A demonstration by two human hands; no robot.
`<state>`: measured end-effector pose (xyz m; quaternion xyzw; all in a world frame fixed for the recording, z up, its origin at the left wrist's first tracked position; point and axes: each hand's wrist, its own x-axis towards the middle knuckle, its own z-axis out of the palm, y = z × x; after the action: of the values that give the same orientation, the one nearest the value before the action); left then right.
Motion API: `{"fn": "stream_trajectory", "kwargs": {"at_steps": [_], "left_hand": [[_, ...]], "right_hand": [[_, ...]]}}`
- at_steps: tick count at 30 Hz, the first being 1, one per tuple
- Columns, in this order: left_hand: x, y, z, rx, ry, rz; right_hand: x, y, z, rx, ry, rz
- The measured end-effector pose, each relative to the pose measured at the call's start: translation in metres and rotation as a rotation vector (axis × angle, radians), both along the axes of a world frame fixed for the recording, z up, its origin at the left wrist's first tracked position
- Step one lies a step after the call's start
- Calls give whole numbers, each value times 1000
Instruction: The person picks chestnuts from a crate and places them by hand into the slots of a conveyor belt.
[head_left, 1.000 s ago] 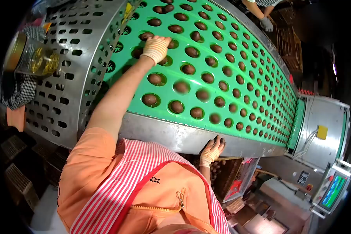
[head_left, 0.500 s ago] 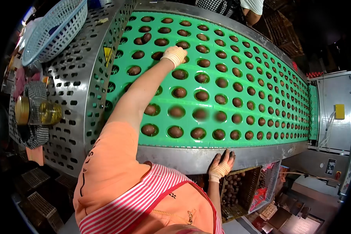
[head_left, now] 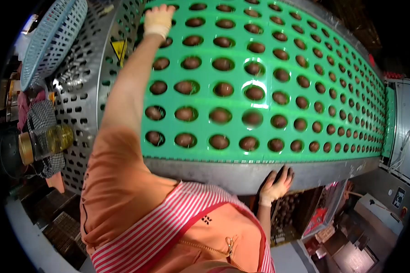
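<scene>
Left hand [head_left: 158,21] curls over the green belt [head_left: 205,101]; whether it grips anything, I cannot tell; brown ovals [head_left: 191,62] sit in pockets right and nearer; right hand [head_left: 277,187], fingers parted, at the metal rail [head_left: 205,174].

Whatever lies beneath the left hand [head_left: 158,22] is hidden from view as a brown oval [head_left: 252,118] blurs on a green belt [head_left: 168,152] cropped, like a blue basket [head_left: 54,38], by the upper edge; print on a dark label [head_left: 398,198] is too small to read.
</scene>
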<state>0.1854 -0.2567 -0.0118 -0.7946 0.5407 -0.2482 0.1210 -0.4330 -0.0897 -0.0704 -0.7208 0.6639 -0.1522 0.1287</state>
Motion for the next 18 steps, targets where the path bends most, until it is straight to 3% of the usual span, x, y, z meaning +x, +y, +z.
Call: {"fn": "stream_trajectory", "kwargs": {"at_steps": [1, 2, 3, 5, 6, 9, 11, 12, 15, 18], "left_hand": [[9, 8, 6, 159, -89, 23], [1, 13, 12, 340, -46, 229], [-7, 21, 26, 512, -108, 289], [25, 36, 0, 509, -100, 271], [22, 41, -1, 494, -166, 212], [7, 51, 4, 246, 226, 187], [-22, 69, 10, 35, 374, 45], [-63, 94, -9, -70, 446, 128], [-96, 153, -57, 140, 479, 204], [-103, 150, -57, -135, 442, 55]], "right_hand": [[3, -3, 3, -17, -13, 2], [2, -2, 0, -22, -12, 9], [0, 1, -4, -28, -17, 15], [-1, 5, -10, -57, -27, 28], [-1, 4, -11, -59, -34, 20], [5, 7, -16, -87, -44, 8], [9, 9, -18, -124, -47, 18], [11, 9, -17, -144, -31, 22], [31, 24, -15, -159, -47, 25], [51, 37, -10, -205, -31, 38]]}}
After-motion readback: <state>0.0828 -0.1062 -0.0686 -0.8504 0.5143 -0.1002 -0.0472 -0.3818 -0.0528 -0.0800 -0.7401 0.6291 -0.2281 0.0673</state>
